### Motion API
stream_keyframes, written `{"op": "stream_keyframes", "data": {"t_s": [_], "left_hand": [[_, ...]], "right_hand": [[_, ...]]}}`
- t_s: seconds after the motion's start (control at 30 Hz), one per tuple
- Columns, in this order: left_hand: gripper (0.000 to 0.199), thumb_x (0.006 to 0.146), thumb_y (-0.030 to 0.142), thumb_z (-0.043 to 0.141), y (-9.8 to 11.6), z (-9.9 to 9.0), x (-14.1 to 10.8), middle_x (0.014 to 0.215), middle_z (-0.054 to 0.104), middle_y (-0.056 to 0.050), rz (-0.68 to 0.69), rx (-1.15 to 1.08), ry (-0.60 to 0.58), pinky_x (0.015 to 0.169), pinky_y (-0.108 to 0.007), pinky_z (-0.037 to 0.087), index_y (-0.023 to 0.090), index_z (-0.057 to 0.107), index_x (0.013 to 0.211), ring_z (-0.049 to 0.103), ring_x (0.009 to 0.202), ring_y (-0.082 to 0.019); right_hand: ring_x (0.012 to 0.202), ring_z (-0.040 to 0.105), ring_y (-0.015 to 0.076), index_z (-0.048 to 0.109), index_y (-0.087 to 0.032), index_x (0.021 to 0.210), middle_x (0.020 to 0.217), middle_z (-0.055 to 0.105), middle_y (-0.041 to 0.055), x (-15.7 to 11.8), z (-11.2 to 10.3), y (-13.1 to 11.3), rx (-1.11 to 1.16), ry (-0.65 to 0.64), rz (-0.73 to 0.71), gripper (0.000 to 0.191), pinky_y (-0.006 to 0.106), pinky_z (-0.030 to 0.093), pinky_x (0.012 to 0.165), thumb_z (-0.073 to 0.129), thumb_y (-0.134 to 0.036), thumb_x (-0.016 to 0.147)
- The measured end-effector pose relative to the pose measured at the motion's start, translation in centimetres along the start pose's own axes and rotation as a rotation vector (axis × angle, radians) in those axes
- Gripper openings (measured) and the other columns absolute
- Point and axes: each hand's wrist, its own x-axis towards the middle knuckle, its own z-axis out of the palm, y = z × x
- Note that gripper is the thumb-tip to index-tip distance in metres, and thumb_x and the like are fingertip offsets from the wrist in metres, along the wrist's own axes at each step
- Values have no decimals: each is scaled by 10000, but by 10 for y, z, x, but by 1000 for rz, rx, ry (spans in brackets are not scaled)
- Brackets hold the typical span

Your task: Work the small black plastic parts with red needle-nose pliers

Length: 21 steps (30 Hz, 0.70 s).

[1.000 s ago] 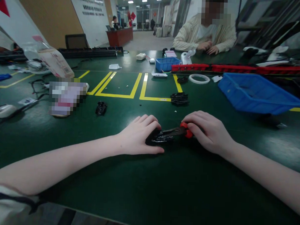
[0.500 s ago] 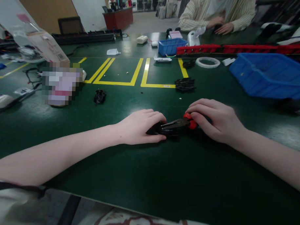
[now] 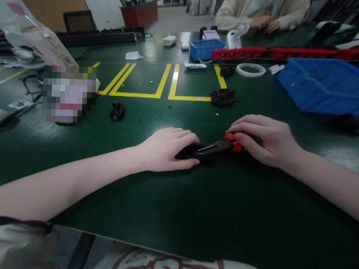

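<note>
My left hand (image 3: 170, 150) rests low on the green table (image 3: 165, 212), its fingers and thumb wrapped round one end of a black part (image 3: 190, 151). A long black piece (image 3: 216, 148) slants up from that part toward the right. At its far end sits a red piece (image 3: 236, 146), pinched by the fingertips of my right hand (image 3: 263, 139). Whether the long piece and the black part are joined cannot be made out. Beyond my hands, a black part (image 3: 223, 97) and a smaller black one (image 3: 117, 111) lie on the table.
A big blue bin (image 3: 325, 86) stands at the right, a white tape ring (image 3: 250, 70) beside it. Farther back are a small blue bin (image 3: 206, 50) and a red rail (image 3: 276, 52). A bottle (image 3: 50, 47) stands left. Across the table sits a person in a striped sleeve (image 3: 230, 14).
My right hand has moved slightly right and up with the red end of the long black piece. My left hand has stayed nearly in place. The view has tilted slightly down.
</note>
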Motion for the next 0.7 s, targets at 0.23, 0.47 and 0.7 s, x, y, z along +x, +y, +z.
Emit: {"op": "stream_keyframes", "data": {"t_s": [0.23, 0.47, 0.7], "left_hand": [[359, 916, 477, 548, -1, 0, 1, 968, 652, -33, -9, -4, -10, 726, -287, 428, 174, 573, 1106, 612, 846, -180], [351, 917, 470, 559, -1, 1, 1, 944, 642, -26, -8, -1, 0, 711, -281, 414, 169, 576, 1096, 596, 831, -174], [341, 905, 449, 587, 0, 0, 1, 948, 644, -21, -10, -7, -1, 717, -280, 411, 172, 572, 1104, 598, 830, -172]], "right_hand": [[800, 625, 177, 692, -210, 884, 906, 689, 48, 1, 2, -1, -38, -3, -68, 350, 356, 486, 692, 401, -378, 985], [780, 637, 189, 669, -196, 887, 894, 691, 64, 0, 0, -2, -89, 43, -60, 262, 345, 487, 668, 433, -279, 966], [789, 639, 201, 669, -181, 892, 897, 694, 77, 2, 1, -3, -95, 29, -109, 231, 346, 488, 664, 457, -249, 956]]}}
